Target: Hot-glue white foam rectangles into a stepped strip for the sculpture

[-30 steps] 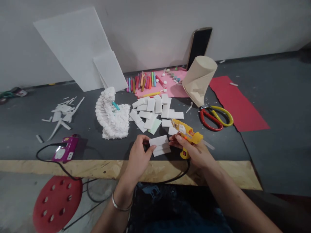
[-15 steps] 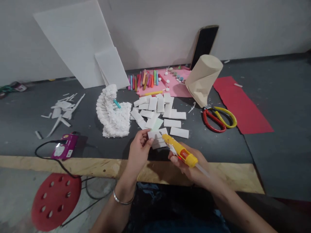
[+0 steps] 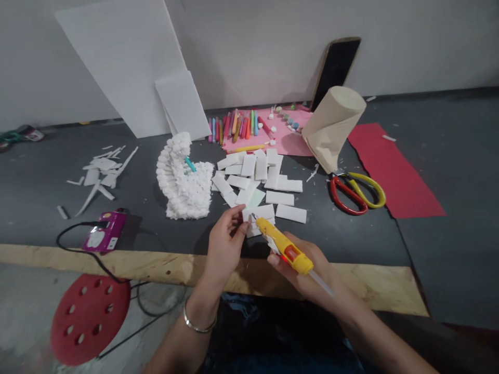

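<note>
While the left hand [image 3: 224,244] pinches a white strip [image 3: 260,214] by its left end, thumb and fingers [image 3: 238,228] pressed onto it, the right hand [image 3: 307,270] has its fingers wrapped round a yellow glue gun [image 3: 283,246]. The nozzle points toward 10 o'clock and sits right at the strip's near edge, touching it or as good as; can't quite tell which. So it looks like the gluing step, with the tip lined up on the piece. A second strip seems to sit under the first, but the gun hides most of it.

Judging from that, a clean bead would need the strip held flat and steady, and the pinching thumb kept out of the nozzle's way, since it's just beside the tip at about 9 o'clock.

The strip hovers low over the dark counter [image 3: 156,228], just past its wooden front edge. From the hands, the pile of spare strips [image 3: 257,174] lies at 12 o'clock, and a ruffled white model [image 3: 181,179] stands at 10 o'clock with a teal bit poking out. Scissors [image 3: 356,189] are out at 2 o'clock beside a brown paper roll [image 3: 335,127], and the markers [image 3: 237,124] lie further back at 12 on a pink sheet [image 3: 288,140]. A purple plug [image 3: 105,238] sits well off at 9 o'clock.
</note>
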Demonstrator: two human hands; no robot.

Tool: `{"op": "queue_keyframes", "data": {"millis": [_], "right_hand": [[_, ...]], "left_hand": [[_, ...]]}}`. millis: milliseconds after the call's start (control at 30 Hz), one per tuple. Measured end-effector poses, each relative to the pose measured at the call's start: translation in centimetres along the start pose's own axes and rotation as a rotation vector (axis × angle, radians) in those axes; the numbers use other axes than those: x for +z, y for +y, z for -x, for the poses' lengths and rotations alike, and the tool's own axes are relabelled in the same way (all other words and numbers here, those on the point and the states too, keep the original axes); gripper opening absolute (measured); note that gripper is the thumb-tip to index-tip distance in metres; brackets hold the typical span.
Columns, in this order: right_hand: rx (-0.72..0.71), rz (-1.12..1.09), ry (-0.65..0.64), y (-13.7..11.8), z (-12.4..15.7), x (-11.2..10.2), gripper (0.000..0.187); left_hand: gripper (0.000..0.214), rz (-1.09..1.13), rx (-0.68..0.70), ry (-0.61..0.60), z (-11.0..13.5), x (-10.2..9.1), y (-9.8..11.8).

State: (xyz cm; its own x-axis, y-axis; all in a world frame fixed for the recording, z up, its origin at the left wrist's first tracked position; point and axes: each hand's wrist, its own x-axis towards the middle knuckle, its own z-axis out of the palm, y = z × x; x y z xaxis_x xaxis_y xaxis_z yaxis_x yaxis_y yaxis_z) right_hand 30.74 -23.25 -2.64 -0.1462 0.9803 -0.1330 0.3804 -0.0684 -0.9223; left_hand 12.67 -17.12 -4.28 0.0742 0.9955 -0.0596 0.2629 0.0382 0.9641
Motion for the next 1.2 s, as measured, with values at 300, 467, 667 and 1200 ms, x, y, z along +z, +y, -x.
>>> {"op": "queue_keyframes", "data": {"millis": [300, 467, 667, 1200], "right_hand": [[-0.001, 0.035, 0.019, 0.1, 0.0, 0.0, 0.029], [0.006, 0.044, 0.01, 0.2, 0.0, 0.0, 0.029], [-0.005, 0.006, -0.015, 0.1, 0.0, -0.1, 0.027], [-0.031, 0.048, 0.002, -0.4, 0.0, 0.0, 0.03]], "left_hand": [[0.035, -0.047, 0.023, 0.024, 0.0, 0.0, -0.1], [0.035, -0.011, 0.004, 0.024, 0.0, 0.1, 0.1], [0.035, 0.047, -0.024, 0.033, 0.0, 0.1, 0.5], [0.036, 0.096, -0.031, 0.029, 0.2, 0.0, 1.1]]}}
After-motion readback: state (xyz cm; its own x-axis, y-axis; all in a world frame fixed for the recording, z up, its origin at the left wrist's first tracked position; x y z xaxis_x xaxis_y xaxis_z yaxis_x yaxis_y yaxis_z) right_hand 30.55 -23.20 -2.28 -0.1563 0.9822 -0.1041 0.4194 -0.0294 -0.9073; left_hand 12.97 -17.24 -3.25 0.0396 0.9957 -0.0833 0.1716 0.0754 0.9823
